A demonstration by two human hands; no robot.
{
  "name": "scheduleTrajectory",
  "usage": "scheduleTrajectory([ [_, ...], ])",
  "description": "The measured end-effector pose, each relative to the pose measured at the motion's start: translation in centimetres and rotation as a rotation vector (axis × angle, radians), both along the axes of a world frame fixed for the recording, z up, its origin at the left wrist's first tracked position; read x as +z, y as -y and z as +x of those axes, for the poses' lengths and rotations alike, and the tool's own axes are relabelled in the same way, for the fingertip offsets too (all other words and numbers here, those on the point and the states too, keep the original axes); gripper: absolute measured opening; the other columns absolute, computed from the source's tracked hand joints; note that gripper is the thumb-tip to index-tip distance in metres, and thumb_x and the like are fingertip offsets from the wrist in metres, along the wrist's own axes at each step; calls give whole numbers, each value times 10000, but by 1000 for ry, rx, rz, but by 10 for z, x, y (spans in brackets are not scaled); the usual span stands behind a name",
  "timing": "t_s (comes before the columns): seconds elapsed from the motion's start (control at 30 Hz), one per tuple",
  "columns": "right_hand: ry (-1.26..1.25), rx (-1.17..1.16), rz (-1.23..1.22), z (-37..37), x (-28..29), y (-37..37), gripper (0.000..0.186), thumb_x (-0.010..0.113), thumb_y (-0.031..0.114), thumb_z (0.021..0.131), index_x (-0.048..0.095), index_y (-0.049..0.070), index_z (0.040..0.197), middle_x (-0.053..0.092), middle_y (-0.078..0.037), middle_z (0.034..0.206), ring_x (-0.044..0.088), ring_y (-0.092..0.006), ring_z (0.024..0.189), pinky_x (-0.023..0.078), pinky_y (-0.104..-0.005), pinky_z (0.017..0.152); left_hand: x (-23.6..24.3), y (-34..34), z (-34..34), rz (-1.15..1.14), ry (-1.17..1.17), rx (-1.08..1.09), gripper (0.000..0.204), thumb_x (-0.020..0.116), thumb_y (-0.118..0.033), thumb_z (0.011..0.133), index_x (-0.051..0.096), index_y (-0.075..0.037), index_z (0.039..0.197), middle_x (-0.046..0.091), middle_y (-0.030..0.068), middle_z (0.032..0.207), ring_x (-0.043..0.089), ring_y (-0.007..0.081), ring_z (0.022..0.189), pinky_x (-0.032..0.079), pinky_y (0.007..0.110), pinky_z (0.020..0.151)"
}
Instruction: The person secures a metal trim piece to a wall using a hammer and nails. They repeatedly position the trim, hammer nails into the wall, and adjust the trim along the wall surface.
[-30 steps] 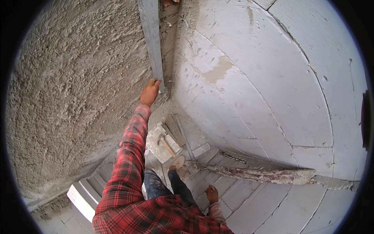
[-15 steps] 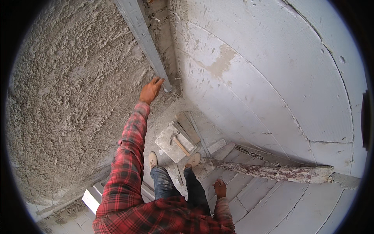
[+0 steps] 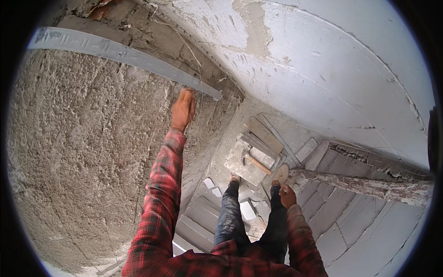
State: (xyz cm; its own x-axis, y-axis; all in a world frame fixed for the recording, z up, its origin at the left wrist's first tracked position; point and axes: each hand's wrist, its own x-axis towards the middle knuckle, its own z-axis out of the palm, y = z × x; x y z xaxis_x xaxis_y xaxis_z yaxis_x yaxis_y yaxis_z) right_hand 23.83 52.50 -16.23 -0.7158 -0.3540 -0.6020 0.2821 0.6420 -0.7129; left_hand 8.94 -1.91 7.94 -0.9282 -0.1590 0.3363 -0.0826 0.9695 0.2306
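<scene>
My left hand (image 3: 183,111) reaches up against the rough plastered wall (image 3: 101,124), its fingers closed at the lower edge of a long grey metal profile (image 3: 138,57). Whatever those fingers hold, if anything, is hidden. A thin string (image 3: 188,45) hangs across the profile just beside this hand. The profile slants down toward the corner, where its end lies near the smooth white wall (image 3: 323,51). Down by my leg, my right hand (image 3: 288,196) is curled closed, and its contents cannot be made out.
Near my feet a hammer (image 3: 256,162) lies on a pale block (image 3: 236,159), beside boards (image 3: 264,134) and a thin bar (image 3: 281,138). A rough timber beam (image 3: 364,184) runs off to the right. Small white pieces (image 3: 212,186) and a trowel-like tool (image 3: 248,210) lie by my legs.
My view has turned, so the profile now slants across the upper left. My left hand has shifted from the profile's lower end to its lower edge. The right hand has come up beside my leg.
</scene>
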Motion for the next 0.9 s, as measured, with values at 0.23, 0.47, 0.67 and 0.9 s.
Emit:
scheduleTrajectory([
  [0.23, -141, 65, 2, -35, -30, 119, 354, 622, 162, 862, 608, 7, 1180, 643, -218, 1131, 617, -396, 1053, 488, -430, 943, -4, 3, 1, 80, -11, 19, 64, 539, -59, 967, 555, 0, 989, 607, 190, 1155, 641, 410, 903, 536, 419, 749],
  [0.47, -351, 133, 239, -30, -66, 198, 600, 707, 178, 791, 493, 74, 1342, 510, -145, 1295, 461, -358, 1258, 393, -458, 1025, -6, 10, 1, 13, -76, -116, 103, 532, -55, 981, 569, 35, 1014, 621, 208, 1108, 641, 395, 872, 529, 410, 755],
  [0.67, -495, 164, 412, -16, -77, 204, 675, 745, 217, 761, 476, 116, 1371, 491, -87, 1249, 437, -315, 1244, 365, -448, 1028, -8, 13, 4, 8, 1, -81, 254, 490, -123, 1024, 655, 67, 1056, 615, 185, 1161, 663, 306, 905, 532, 369, 781],
  [0.9, -579, 270, 342, -14, -97, 205, 553, 673, 201, 819, 503, 107, 1337, 514, -109, 1214, 494, -320, 1184, 419, -442, 980, -11, 12, 6, -29, 21, -39, 173, 493, -122, 1019, 607, 9, 1018, 559, 199, 1176, 629, 333, 791, 520, 414, 655],
])
